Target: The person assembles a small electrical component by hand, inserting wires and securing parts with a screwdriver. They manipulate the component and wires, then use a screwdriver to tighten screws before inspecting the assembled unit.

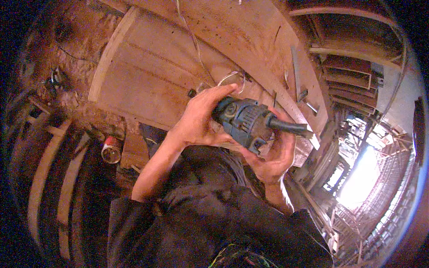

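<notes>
Both my hands hold a dark blue power tool [243, 119] with vent slots and a black tapered stub sticking out to the right. Its exact kind does not show. My left hand [196, 117] wraps round its left end, thumb below and fingers over the top. From beneath and the right side, my right hand [276, 163] curls round the other end, its fingers partly hidden behind the stub. A pale cord [195, 42] crosses the wood behind the tool and loops near my left fingertips. Whether it joins the tool cannot be seen.
A wide wooden panel [152, 67] lies beyond my hands, with a long board [241, 31] along it. Small metal tools [308, 102] rest at the board's right end. At lower left stand a red-and-white can [111, 149] and curved timbers [49, 178]. Wooden frames [353, 53] are at right.
</notes>
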